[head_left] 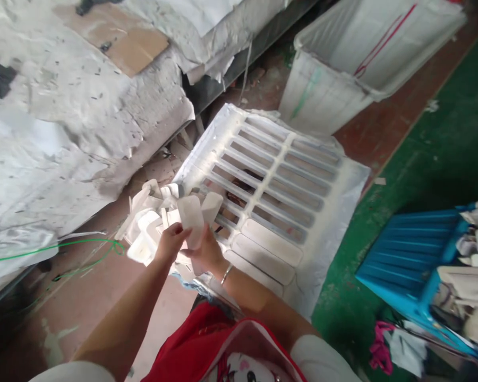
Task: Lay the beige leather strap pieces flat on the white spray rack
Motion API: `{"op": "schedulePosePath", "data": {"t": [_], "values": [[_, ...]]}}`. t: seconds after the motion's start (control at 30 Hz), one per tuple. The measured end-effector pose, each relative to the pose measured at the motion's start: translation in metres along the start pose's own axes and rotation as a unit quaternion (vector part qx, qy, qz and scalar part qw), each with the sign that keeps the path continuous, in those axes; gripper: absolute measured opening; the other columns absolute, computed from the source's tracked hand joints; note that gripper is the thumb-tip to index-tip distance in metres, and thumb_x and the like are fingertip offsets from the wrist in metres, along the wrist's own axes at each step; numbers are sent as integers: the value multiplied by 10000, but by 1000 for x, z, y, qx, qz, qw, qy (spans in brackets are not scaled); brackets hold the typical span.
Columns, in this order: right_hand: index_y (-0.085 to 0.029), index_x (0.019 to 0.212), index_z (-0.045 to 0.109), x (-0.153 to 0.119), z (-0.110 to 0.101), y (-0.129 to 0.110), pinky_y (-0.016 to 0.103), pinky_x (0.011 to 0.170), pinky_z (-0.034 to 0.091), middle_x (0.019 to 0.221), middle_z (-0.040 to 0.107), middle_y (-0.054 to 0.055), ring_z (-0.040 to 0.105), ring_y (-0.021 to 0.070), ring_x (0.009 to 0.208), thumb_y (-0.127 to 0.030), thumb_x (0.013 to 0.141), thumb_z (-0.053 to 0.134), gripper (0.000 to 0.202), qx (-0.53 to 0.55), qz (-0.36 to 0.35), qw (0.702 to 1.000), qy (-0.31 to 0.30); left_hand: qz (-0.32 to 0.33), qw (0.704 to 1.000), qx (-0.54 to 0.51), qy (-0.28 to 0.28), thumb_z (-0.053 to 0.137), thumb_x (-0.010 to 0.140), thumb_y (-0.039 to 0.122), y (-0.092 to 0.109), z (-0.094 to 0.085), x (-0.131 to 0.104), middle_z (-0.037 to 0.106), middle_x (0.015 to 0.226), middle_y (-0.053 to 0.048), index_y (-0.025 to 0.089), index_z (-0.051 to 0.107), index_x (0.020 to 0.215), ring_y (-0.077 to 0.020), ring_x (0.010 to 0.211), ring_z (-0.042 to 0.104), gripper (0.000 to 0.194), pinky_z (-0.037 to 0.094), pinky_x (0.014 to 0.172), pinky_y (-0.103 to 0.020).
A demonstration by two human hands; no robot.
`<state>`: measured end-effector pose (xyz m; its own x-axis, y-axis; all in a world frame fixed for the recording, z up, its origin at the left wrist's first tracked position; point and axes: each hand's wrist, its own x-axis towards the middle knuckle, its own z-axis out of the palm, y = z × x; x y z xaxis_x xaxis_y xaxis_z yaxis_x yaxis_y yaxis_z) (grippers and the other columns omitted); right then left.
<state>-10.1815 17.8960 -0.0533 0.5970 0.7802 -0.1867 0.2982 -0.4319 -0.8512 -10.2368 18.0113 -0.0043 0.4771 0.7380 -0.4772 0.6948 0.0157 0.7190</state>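
Note:
My left hand [170, 243] pinches the lower left edge of a flat white strip with rounded corners [191, 215]. Closed around the lower part of white strips is my right hand [207, 253]; a second strip [212, 206] sticks up from it, tilted right. Left of and under both hands is a loose heap of similar white strips [143, 228]. Beyond my hands lies a white slotted board [276, 159] with two columns of long rounded slots. Pale rounded pieces [265, 265] fill several near slots of the right column; farther slots are open.
A paper-covered table [115, 122] runs along the left, with cardboard [123, 40] on it. A large white bin [322, 90] stands beyond the board. At right a blue crate [402, 254] holds scraps, beside cloth [404, 347]. Green cord [83, 240] trails at left.

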Motion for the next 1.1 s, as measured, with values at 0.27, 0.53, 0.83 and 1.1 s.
{"op": "schedulePosePath", "data": {"t": [0.27,0.53,0.83,1.1], "values": [[-92,1435,59,-16,-143,36,448,1061,365,1411,341,226,374,315,1303,-360,764,601,903,-149,0,957,248,125,964,-190,-140,617,763,406,67,62,-41,613,784,-16,170,584,836,-129,755,575,249,465,721,-249],[-32,1411,98,-13,-249,151,477,1021,369,1337,393,243,387,343,1246,-283,716,599,893,-347,10,911,222,145,978,-46,-145,561,787,359,27,135,-18,608,749,-18,156,579,806,-118,696,567,204,456,673,-228],[-17,1419,141,-25,-260,198,449,980,371,1265,435,235,413,342,1170,-309,722,607,888,-406,40,898,163,180,977,31,-107,546,821,322,27,174,20,630,806,-21,159,598,836,-120,743,578,172,455,701,-219],[-55,1439,182,-28,-229,218,385,910,389,1166,511,187,477,299,1053,-446,767,587,877,-433,16,900,42,101,980,26,-167,571,836,378,29,223,57,638,927,-58,150,506,1208,-118,726,607,442,476,658,-226]]}}
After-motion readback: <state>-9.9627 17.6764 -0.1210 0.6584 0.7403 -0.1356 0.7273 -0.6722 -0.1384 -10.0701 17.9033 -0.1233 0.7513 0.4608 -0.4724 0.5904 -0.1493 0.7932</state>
